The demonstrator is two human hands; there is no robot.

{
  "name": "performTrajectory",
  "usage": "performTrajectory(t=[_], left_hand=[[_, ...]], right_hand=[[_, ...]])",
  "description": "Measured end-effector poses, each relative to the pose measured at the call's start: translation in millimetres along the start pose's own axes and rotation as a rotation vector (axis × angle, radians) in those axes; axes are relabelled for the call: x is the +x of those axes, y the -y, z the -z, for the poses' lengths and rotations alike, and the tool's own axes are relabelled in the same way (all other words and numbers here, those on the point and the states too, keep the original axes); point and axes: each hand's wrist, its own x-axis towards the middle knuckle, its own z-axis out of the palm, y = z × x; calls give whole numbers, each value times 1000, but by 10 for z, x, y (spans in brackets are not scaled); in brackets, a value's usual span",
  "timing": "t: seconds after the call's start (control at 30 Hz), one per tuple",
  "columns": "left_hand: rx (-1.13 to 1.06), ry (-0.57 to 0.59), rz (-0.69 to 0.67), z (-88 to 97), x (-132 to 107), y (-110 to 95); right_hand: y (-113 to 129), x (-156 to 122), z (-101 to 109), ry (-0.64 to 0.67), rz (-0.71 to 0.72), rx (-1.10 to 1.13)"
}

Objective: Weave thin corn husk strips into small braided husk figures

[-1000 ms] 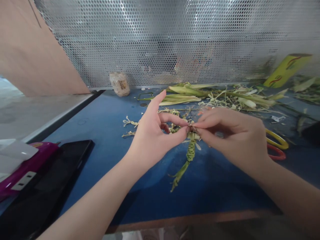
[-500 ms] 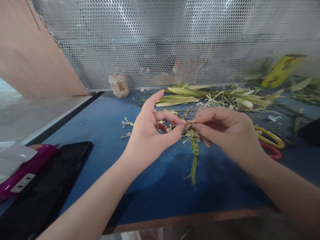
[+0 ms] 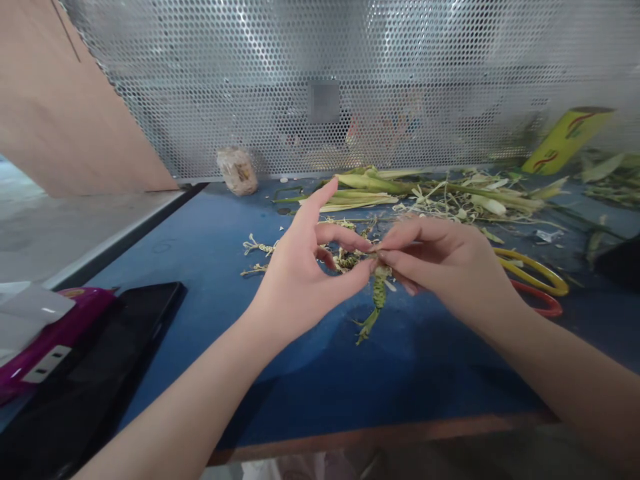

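Above the blue table (image 3: pixel 210 253), my left hand (image 3: pixel 305 273) and my right hand (image 3: pixel 440 267) meet fingertip to fingertip. Both pinch the top end of a small green braided leaf strip (image 3: pixel 376 301) that hangs down between them, its tip just over the table. My left index finger sticks up free while thumb and middle finger pinch. Small finished woven pieces (image 3: pixel 257 247) lie just behind my left hand.
A heap of green leaves and trimmings (image 3: pixel 430 190) lies along the perforated metal screen (image 3: pixel 350 80). Yellow and red scissors (image 3: pixel 537 283) lie right of my right hand. A black tablet (image 3: pixel 110 353) and magenta case (image 3: pixel 45 333) sit front left. A small jar (image 3: pixel 237 170) stands at the back.
The hanging braid has swung and turned, its tip now pointing down-left and looking shorter. Both hands stay pinched together at nearly the same spot.
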Motion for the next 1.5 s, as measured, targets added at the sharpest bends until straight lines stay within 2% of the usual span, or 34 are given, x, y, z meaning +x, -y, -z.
performTrajectory(t=[0.17,0.43,0.53,0.63,0.7,0.83,1.03,1.3,1.5], left_hand=[[-18,-57,-7,-7,1,-34],[123,-119,-63,-21,-16,-50],[135,-127,-66,-9,-9,-56],[153,-82,-51,7,-10,-60],[199,-72,-99,11,-21,-53],[350,-109,-294,-1,-48,-26],[533,-71,-555,18,-26,-22],[509,-77,-550,26,-23,-24],[579,-68,-644,44,8,-35]], right_hand=[[23,2,-9,-1,-22,-10],[40,-7,-22,-64,-13,-1],[29,-3,-23,-67,-18,-11],[16,1,-20,-60,-29,-10],[11,3,-17,-60,-43,-7],[7,6,-18,-69,-69,-8],[16,-8,-13,-47,-75,-14],[13,-6,-14,-43,-71,-24],[16,-10,-13,-43,-95,-19]])
